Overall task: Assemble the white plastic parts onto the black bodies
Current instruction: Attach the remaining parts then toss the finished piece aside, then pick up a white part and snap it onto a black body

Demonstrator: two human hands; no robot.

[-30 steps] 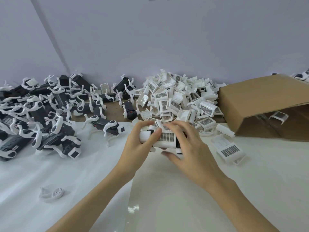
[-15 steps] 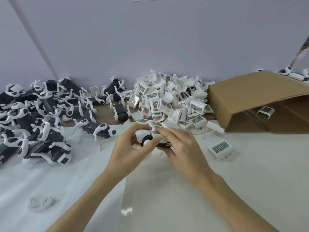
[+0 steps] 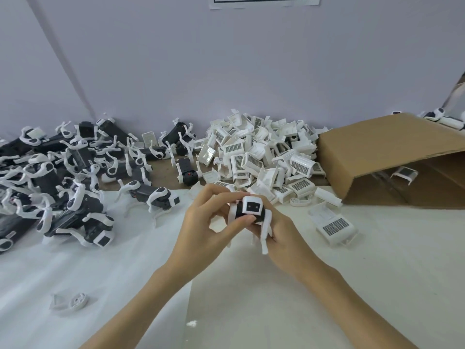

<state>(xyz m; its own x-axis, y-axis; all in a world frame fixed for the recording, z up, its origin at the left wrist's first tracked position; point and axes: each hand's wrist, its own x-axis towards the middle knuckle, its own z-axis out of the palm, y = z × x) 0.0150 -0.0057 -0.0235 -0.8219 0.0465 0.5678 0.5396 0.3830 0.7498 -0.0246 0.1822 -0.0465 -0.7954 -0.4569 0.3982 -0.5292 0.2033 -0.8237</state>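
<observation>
Cardboard box: right of the fingers and a bit beyond them, on its side, with the open end facing the viewer. White sheet covers the table under and on both sides of the fingers. Brown board strip is just beyond them, at the wall's foot. Lilac wall stands behind, with a paper notice high above, cut off by the frame. Small white crumb lies on the sheet, well nearer than the fingers.

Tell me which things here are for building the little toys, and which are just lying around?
For the job:
- black body with white legs, held by left hand and right hand
- pile of white plastic parts
- heap of black bodies

Just lying about:
- cardboard box
- paper sheet on the wall
</observation>
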